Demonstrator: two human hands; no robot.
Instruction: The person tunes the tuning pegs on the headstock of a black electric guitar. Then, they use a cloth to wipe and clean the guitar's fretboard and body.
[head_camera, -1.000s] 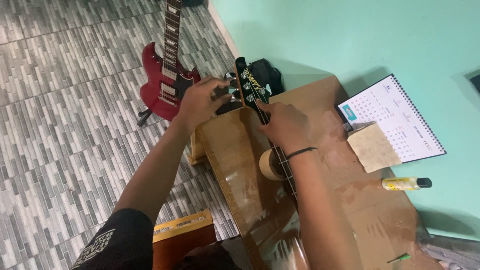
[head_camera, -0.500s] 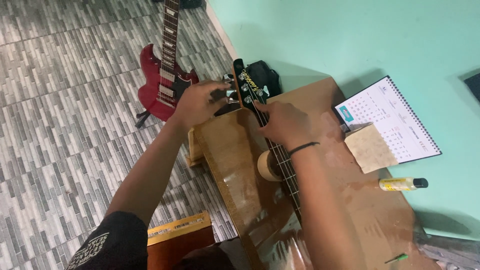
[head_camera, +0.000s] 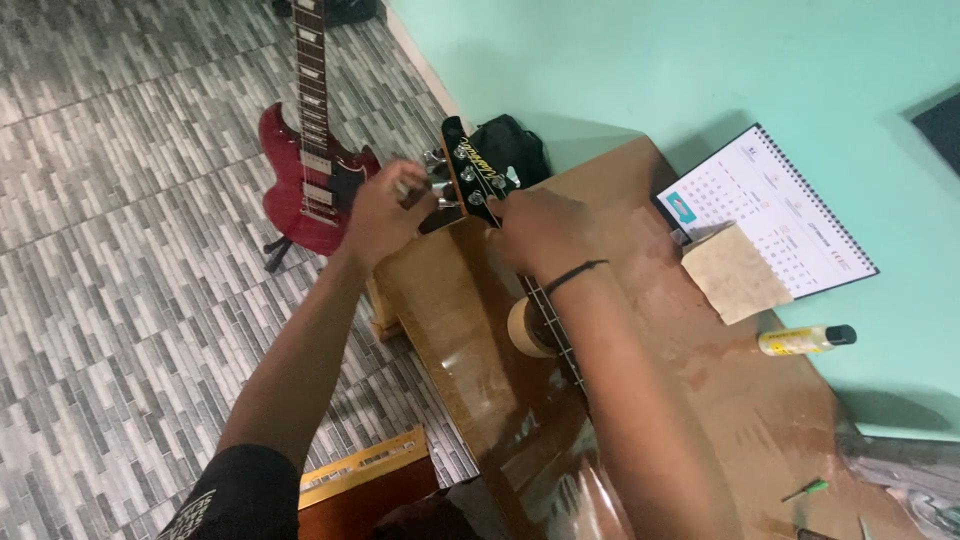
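Note:
A guitar lies on a brown wooden table (head_camera: 700, 400), its black headstock (head_camera: 478, 175) sticking out past the table's far end. My left hand (head_camera: 385, 208) grips a tuning peg on the headstock's left side. My right hand (head_camera: 540, 232) is closed over the neck just below the headstock, a black band on its wrist. The neck (head_camera: 555, 335) runs back toward me over a roll of tape (head_camera: 527, 327); my right forearm hides the rest of it.
A red electric guitar (head_camera: 312, 175) stands on the grey tiled floor at left. A black bag (head_camera: 512, 145) sits by the teal wall. On the table lie a spiral calendar (head_camera: 790, 205), a tan block (head_camera: 735, 272), a yellow bottle (head_camera: 805, 340) and a small green tool (head_camera: 805, 489).
Both hands stay on the headstock; my left hand has shifted slightly on the tuning peg. The view has drifted a little.

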